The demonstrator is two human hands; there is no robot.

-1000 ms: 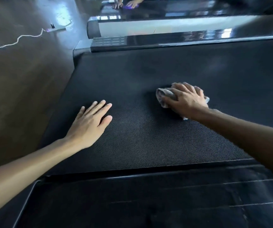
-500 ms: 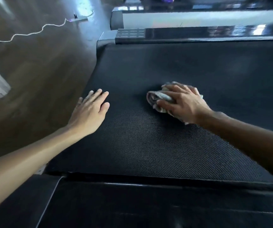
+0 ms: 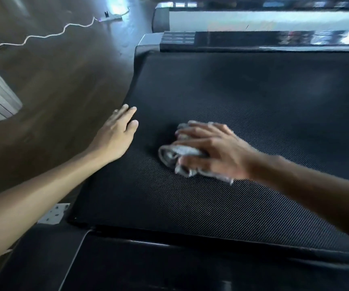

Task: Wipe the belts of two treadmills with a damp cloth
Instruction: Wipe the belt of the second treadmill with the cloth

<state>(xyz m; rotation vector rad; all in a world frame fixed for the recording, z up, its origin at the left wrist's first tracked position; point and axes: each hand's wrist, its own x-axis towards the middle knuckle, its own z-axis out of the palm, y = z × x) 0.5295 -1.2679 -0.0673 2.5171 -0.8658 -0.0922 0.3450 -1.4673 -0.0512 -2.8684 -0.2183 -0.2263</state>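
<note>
1. Belt [image 3: 243,97] of the near treadmill fills most of the view, black and finely ribbed; its right side runs out of frame and its far part is blurred.
2. A grey cloth [image 3: 179,157] lies bunched on the belt near its left-centre. Most of it is hidden under the right hand [image 3: 213,152], so only its left end and a frayed bit by the wrist show.
3. That hand presses down on the cloth with fingers spread and curled over it, gripping it against the belt; motion blur softens the fingertips.
4. The left hand [image 3: 117,135] lies flat and empty, fingers straight and together, at the belt's left edge, partly over the wooden floor [image 3: 60,97].
5. Both forearms are cut off by the frame edges.
6. A second treadmill [image 3: 253,18] shows only as a pale strip at the top. No writing or brand can be read anywhere; the ribbed panel [image 3: 179,38] at the belt's far left corner is too blurred.
7. A white cord [image 3: 43,36] wriggles across the floor to a power strip [image 3: 110,17].
8. Compared with half a second ago, the cloth and right hand sit closer to the left hand, and the left hand has slid out to the belt's edge.
</note>
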